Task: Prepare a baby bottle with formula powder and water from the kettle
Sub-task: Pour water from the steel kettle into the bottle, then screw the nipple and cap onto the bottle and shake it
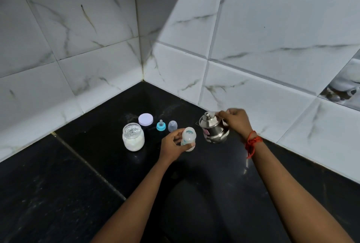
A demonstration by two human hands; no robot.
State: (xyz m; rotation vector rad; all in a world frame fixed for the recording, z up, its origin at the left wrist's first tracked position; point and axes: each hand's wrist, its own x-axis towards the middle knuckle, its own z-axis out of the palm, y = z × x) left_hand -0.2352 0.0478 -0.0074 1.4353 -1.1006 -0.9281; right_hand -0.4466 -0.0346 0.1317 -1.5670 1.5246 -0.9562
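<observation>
Bottle status: small translucent plastic baby bottle (188, 135) with a blue-green print, uncapped, is held just above the black stone bench (78, 184) in the left grip (172, 145). Fingers and thumb wrap round its body, and the open mouth is tipped up and toward the kettle. Right grip (236, 122) is closed on the handle at the top of the small polished steel kettle (213, 130), just right of the bottle. Kettle leans toward the bottle; cannot tell whether its base touches the bench. No water stream visible.

Handling (judgement):
- Bottle: light, thin-walled, probably slightly squeezable. Best held low on the body, clear of the mouth, firm enough not to twist. It will get heavier as it fills.
- Kettle: rigid, smooth, and heavier if full. Body may be hot, so take it by the handle only. Knobbed lid could shift on a steep tilt.

Also on the bench, left of the bottle:
- open clear glass jar of white powder (133, 137)
- round lilac lid (145, 119), behind the jar
- blue teat ring with teat (161, 125)
- clear domed cap (172, 126)

Powder inside the bottle: not resolvable. Red thread (252, 141) is tied at the right wrist.
</observation>
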